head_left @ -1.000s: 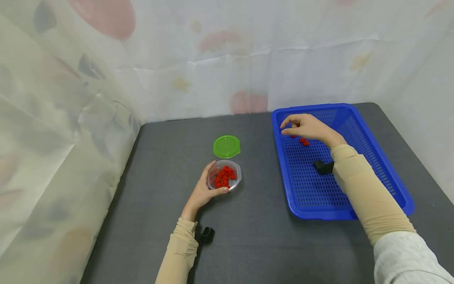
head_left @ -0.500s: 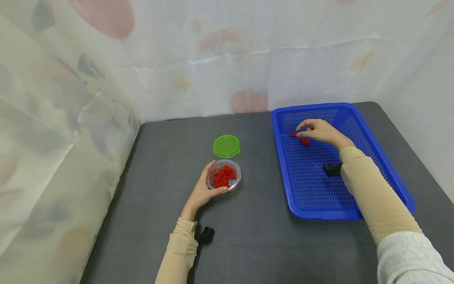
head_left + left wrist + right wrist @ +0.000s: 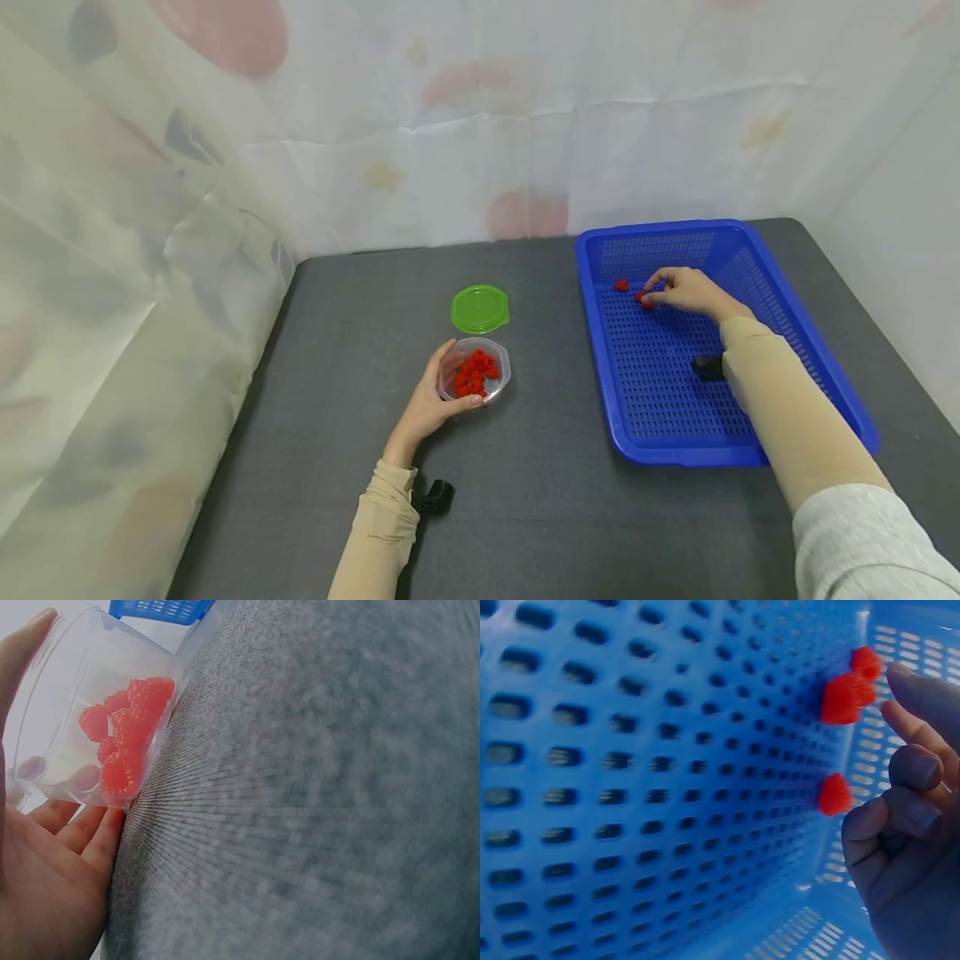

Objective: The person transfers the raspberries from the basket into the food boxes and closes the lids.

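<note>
My left hand point(image 3: 429, 410) grips a small clear plastic container point(image 3: 64, 690) from its left side, thumb at the near rim. Several red raspberries point(image 3: 476, 373) lie inside it, and in the left wrist view its base is close to the dark table. My right hand point(image 3: 688, 292) reaches down into the blue basket point(image 3: 617, 417), thumb and index finger apart beside a small group of raspberries point(image 3: 843, 699). Nothing shows between those two fingertips, while the other fingers are bent. Another raspberry point(image 3: 622, 285) lies alone on the basket floor, left of that group.
A green lid point(image 3: 480, 309) lies flat on the dark table point(image 3: 540, 492) just beyond the container. Patterned cloth point(image 3: 450, 167) hangs behind the table and along its left side. The basket's raised walls surround my right hand.
My right hand has moved lower and to the right, from over the single raspberry to the group, uncovering the single one. My left hand and the container stay put.
</note>
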### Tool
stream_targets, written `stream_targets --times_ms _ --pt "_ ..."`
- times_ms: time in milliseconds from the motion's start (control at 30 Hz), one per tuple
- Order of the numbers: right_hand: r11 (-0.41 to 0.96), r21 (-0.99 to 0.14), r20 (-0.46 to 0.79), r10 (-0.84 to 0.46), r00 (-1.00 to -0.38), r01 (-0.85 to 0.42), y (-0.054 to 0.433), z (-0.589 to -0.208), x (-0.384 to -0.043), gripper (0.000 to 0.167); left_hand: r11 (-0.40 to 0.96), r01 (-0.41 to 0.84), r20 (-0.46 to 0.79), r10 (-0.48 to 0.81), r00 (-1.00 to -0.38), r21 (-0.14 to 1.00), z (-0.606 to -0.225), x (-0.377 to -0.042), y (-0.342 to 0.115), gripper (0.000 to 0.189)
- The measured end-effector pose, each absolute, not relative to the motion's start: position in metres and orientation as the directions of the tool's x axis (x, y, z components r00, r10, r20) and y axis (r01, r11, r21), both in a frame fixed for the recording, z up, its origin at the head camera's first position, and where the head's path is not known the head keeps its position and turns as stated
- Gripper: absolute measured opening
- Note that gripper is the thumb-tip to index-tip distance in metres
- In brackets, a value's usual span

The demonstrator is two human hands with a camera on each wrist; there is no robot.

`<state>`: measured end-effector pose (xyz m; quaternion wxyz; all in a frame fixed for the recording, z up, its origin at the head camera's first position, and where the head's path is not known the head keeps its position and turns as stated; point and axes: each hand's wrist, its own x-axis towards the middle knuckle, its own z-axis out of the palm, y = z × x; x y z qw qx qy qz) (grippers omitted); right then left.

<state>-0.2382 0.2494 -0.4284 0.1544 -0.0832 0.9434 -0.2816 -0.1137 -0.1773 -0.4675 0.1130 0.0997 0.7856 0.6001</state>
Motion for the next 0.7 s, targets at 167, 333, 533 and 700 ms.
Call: stream_targets --times_ms 167,333,533,700 --pt "0.834 -0.547 -0.256 -0.244 -0.935 -0.068 0.257 -0.441 -0.238 0.038 0.254 0.023 -0.054 0.291 -0.955 0.967 -0.469 -0.114 -0.177 0.092" --pt "0.828 -0.558 -0.270 -0.240 -0.932 -0.052 0.264 -0.448 -0.237 0.041 0.260 0.024 -0.055 0.291 -0.955 0.965 -0.471 -0.114 -0.177 0.092" --pt "0.810 -0.585 -0.286 -0.248 -0.925 -0.037 0.264 -0.448 -0.236 0.038 0.259 0.012 -0.066 0.289 -0.955 0.966 -0.469 -0.114 -0.178 0.092" --pt "0.806 -0.591 -0.298 -0.261 -0.918 -0.037 0.263 -0.448 -0.236 0.035 0.279 0.009 -0.075 0.290 -0.954 0.960 -0.468 -0.114 -0.178 0.092"
